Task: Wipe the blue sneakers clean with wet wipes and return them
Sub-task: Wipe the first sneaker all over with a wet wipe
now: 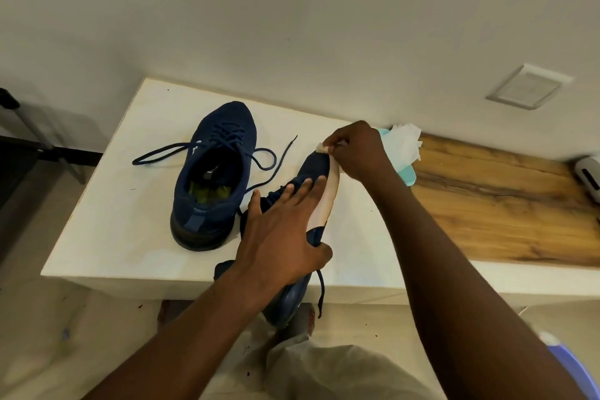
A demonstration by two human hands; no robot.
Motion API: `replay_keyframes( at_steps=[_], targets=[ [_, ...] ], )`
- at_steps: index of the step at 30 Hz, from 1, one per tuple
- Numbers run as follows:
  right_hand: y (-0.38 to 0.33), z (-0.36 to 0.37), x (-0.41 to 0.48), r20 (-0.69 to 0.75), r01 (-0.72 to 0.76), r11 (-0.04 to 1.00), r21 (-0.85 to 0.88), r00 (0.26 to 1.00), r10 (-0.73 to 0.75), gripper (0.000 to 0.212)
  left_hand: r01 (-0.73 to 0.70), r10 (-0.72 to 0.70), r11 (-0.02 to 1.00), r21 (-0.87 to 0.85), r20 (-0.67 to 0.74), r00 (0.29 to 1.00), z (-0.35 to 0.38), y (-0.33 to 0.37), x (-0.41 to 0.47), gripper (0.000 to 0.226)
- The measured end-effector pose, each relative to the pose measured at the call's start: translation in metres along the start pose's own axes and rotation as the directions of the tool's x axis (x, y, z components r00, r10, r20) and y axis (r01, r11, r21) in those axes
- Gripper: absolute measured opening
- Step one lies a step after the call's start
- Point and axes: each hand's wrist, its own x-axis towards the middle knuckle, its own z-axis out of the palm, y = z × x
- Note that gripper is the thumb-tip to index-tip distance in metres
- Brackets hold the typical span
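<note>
Held sneaker point(312, 170): lay tilted at the white table's point(113, 204) front edge, heel toward the body, toe pointing away.
Left hand point(282, 237): gripped its middle, fingers spread over the upper, thumb underneath.
Right hand point(357, 149): pinched a wipe point(324, 148) against the toe.
Other sneaker point(227, 120): stood upright just left, held by 0 hands.

Left hand point(282, 230): grips tilted sneaker point(310, 169), fingers spread over the upper, thumb round the sole.
Right hand point(357, 153): pinches wipe point(323, 148) at that sneaker's toe.
Second sneaker point(211, 178): upright on white surface point(113, 204), laces loose.
Wipe pack point(407, 174): behind right hand.
</note>
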Motion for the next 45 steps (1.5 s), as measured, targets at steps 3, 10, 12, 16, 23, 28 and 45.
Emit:
replay_keyframes(
  at_steps=[3, 10, 12, 16, 23, 28, 45],
  targets=[
    [-0.004, 0.004, 0.021, 0.089, -0.021, 0.999, -0.042, 0.996, 0.025, 0.013, 0.003, -0.003, 1.0, 0.007, -0.009, 1.0, 0.002, 0.001, -0.001, 0.102],
    [-0.002, -0.01, -0.024, 0.105, 0.026, 0.999, -0.034, 0.994, -0.022, 0.014, 0.005, -0.005, 1.0, 0.008, -0.019, 1.0, 0.004, 0.003, 0.0, 0.102],
    [0.008, -0.006, -0.038, 0.038, 0.022, 0.998, -0.064, 0.999, -0.02, 0.021, 0.002, -0.002, 1.0, 0.014, -0.009, 1.0, 0.005, 0.005, 0.001, 0.103],
    [0.008, -0.005, -0.016, 0.012, 0.007, 0.999, -0.042, 1.0, -0.006, 0.019, 0.002, -0.001, 0.998, 0.056, -0.008, 1.0, 0.008, 0.01, 0.002, 0.103],
    [0.0, -0.001, 0.005, 0.103, 0.015, 0.981, -0.192, 0.995, 0.005, 0.022, 0.008, -0.007, 0.996, 0.085, -0.003, 1.0, 0.01, 0.015, 0.0, 0.103],
    [0.001, -0.01, -0.074, 0.027, 0.032, 0.981, -0.193, 0.999, -0.027, 0.019, -0.034, 0.035, 0.993, 0.113, -0.013, 0.999, 0.012, 0.025, -0.003, 0.099],
    [0.05, 0.024, -0.17, -0.325, 0.002, 0.954, 0.3, 0.94, 0.101, 0.018, -0.021, 0.018, 0.99, 0.139, 0.022, 1.0, 0.012, 0.037, -0.009, 0.087]
  ],
)
